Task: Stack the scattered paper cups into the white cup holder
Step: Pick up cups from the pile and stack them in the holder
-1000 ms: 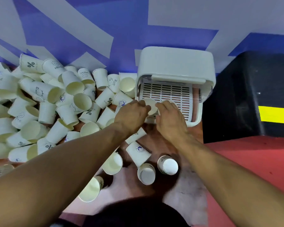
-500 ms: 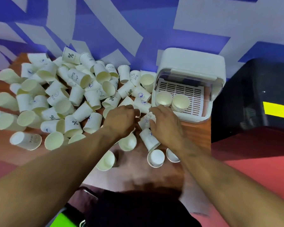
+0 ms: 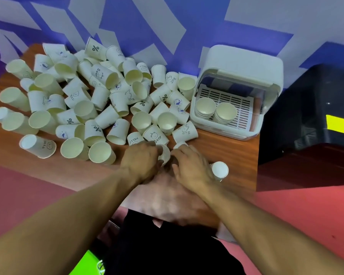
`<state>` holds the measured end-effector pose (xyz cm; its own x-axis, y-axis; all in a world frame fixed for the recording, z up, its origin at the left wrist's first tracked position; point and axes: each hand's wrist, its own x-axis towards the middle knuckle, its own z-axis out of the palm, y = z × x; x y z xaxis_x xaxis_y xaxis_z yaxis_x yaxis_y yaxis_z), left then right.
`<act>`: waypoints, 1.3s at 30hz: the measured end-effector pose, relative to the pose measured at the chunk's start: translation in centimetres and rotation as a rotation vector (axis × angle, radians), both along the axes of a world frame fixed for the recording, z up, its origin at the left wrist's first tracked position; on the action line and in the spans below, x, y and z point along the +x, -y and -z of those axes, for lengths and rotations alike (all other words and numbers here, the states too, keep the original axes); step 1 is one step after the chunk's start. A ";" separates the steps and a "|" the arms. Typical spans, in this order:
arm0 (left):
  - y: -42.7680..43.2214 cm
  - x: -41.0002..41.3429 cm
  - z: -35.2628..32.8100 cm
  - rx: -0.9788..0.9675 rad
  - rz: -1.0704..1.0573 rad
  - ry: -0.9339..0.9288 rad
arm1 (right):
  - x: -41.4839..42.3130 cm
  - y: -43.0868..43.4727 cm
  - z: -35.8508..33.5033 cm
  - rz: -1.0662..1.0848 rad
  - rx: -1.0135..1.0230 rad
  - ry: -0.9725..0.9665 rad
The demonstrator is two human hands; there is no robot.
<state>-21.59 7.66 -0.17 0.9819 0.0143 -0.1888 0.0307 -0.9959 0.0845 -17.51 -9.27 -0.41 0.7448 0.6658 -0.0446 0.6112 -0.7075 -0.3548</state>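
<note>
your left hand point(image 3: 141, 161) curls round a cup point(image 3: 164, 154) at the pile's point(image 3: 99, 100) near edge, likely to nest it; right hand point(image 3: 191, 167) beside it, grasp unclear, white cup holder point(image 3: 240, 62) close.

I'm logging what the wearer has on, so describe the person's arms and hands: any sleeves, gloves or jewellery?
Both forearms are bare to the frame edge, with no sleeves showing. The left hand and right hand wear no gloves, and no watch, ring or band shows. Black clothing shows between the arms.
</note>
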 end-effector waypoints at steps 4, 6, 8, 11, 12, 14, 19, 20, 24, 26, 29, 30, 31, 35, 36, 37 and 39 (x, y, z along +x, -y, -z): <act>-1.1 -2.6 0.4 -0.029 -0.068 0.043 | -0.9 -1.8 0.7 -0.071 -0.030 -0.022; -1.7 -3.9 0.9 -0.028 -0.065 0.034 | -1.1 -2.6 1.1 -0.104 -0.077 -0.016; -2.2 -5.0 1.4 -0.047 -0.078 0.027 | -1.3 -3.4 1.6 -0.130 -0.126 0.012; -2.6 -6.1 2.4 -0.046 -0.087 -0.040 | -1.3 -4.4 2.3 -0.153 -0.176 0.033; -2.7 -6.4 2.6 -0.050 -0.089 -0.058 | -1.3 -4.7 2.4 -0.163 -0.194 0.041; -2.9 -6.8 2.7 -0.059 -0.111 -0.074 | -1.3 -5.1 2.8 -0.176 -0.237 0.050; -2.8 -7.0 2.6 0.053 -0.125 -0.159 | -1.3 -5.3 3.3 -0.196 -0.325 0.047; -2.8 -7.0 2.6 0.058 -0.127 -0.163 | -1.3 -5.4 3.4 -0.197 -0.337 0.048; -3.0 -6.6 2.6 0.029 -0.067 -0.094 | -1.1 -5.4 3.4 -0.194 -0.346 0.047; -3.1 -5.9 2.4 0.015 -0.006 -0.037 | -0.9 -5.5 2.8 -0.164 -0.272 0.052; -3.2 -4.3 2.0 0.022 0.034 0.101 | -0.3 -5.8 1.7 -0.083 -0.187 0.085; -3.2 -3.5 1.6 0.018 0.049 0.148 | 0.1 -5.7 1.3 -0.062 -0.146 0.115; -3.1 -2.6 1.2 0.011 0.063 0.190 | 0.6 -5.5 0.8 -0.044 -0.110 0.142; -2.3 1.4 -1.2 -0.003 0.116 0.289 | 3.4 -4.1 -1.6 0.069 0.013 0.259; -1.9 2.5 -1.8 -0.012 0.130 0.306 | 4.3 -3.6 -2.1 0.103 0.031 0.286; -1.4 3.7 -2.5 -0.016 0.145 0.327 | 5.1 -2.9 -2.7 0.133 0.046 0.308; -0.1 5.9 -3.7 -0.011 0.162 0.375 | 6.7 -1.6 -3.7 0.191 0.064 0.357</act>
<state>-15.72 7.81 3.48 0.9721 -0.1458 0.1837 -0.1611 -0.9844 0.0712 -10.79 -7.71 3.32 0.8166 0.5070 0.2757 0.5635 -0.8037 -0.1911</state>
